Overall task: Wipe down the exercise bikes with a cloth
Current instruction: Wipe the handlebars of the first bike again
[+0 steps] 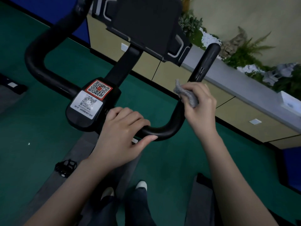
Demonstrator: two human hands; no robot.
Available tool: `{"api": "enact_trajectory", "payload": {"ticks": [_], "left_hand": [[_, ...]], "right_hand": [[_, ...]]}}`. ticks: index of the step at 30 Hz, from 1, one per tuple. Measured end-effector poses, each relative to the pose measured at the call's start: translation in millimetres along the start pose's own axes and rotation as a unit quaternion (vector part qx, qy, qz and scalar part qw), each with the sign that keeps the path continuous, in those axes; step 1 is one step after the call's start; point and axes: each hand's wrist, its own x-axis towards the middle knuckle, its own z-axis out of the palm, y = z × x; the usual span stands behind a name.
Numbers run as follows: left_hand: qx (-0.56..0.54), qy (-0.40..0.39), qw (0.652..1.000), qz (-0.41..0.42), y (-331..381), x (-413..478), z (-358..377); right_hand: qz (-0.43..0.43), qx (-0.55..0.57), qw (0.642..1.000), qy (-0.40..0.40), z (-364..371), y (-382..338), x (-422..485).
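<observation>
A black exercise bike handlebar (164,130) curves across the middle of the view, with a centre block carrying two QR code stickers (91,97) and a dark console screen (146,23) above it. My left hand (120,137) grips the lower bar just right of the centre block, fingers over the top and thumb underneath. My right hand (200,106) holds a crumpled grey cloth (185,93) wrapped against the right upright of the handlebar, below its rounded end (211,49).
Green floor lies all around the bike. A beige low wall with a grey ledge (236,82) and artificial plants (247,51) runs along the right. A black pedal (65,167) shows at lower left. My feet (141,185) stand below the bar.
</observation>
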Motion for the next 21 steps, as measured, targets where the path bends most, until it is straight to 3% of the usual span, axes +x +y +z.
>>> {"api": "enact_trajectory", "payload": {"ticks": [6,13,18,21], "left_hand": [[0.001,-0.022,1.0,-0.012,4,2,-3],[0.049,-0.02,0.998,-0.039,28,9,0],[0.058,-0.042,0.997,-0.032,47,20,16],[0.061,-0.041,0.997,-0.037,46,19,20]], "right_hand": [[0.082,0.145,0.979,0.117,13,-4,-38],[0.314,0.285,0.859,0.286,39,-33,-66],[0.405,0.387,0.783,0.27,38,-26,-61],[0.415,0.441,0.757,0.246,36,-18,-55]]}}
